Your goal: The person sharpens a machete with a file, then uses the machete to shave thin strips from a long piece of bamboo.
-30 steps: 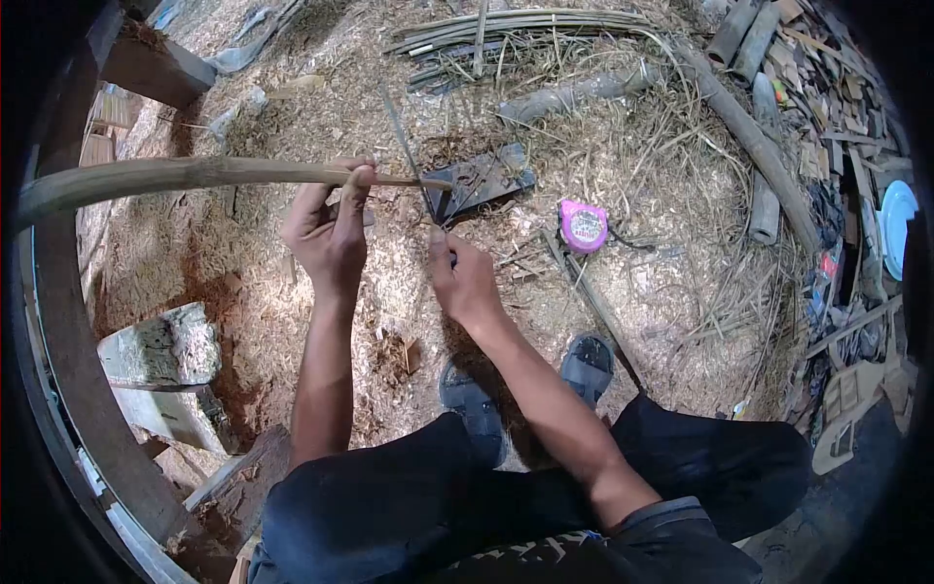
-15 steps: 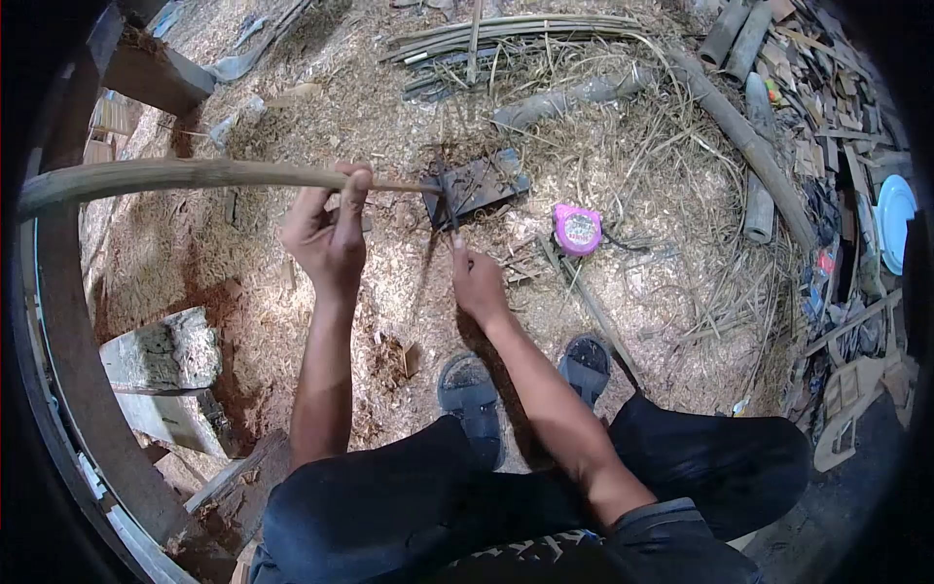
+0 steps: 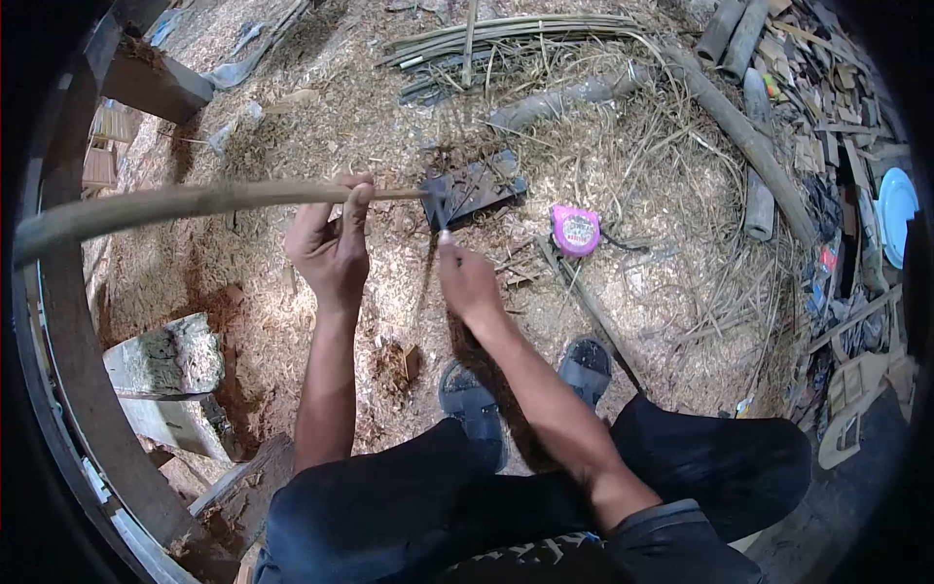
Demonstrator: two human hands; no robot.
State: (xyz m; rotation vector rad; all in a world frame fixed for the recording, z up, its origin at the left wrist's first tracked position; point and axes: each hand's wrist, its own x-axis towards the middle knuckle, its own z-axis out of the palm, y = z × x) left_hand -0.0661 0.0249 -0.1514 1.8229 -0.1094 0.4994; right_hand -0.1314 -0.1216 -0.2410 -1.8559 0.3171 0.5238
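My left hand [image 3: 333, 248] pinches a long, curved wooden stick [image 3: 224, 200] between thumb and fingers. The stick reaches out to the left edge of the view and narrows to a thin, lighter tip on the right. My right hand [image 3: 469, 284] is closed on a slim dark knife [image 3: 440, 211], its handle hidden inside the fist. The knife's blade points away from me and crosses the stick's thin tip. Below that tip lies a dark flat block [image 3: 479, 198] strewn with brown shavings.
A pink tape measure [image 3: 575, 231] lies right of the block, near a thin strip [image 3: 593, 307] on the shavings-covered ground. Bamboo strips [image 3: 516, 34] and a long pole [image 3: 744, 141] lie farther off. Cut timber [image 3: 165, 355] sits at left, a blue plate [image 3: 896, 214] at right.
My right hand and the knife have shifted slightly left along the stick's tip. The stick's far left end has swung a little nearer to me, while my left hand moved slightly right.
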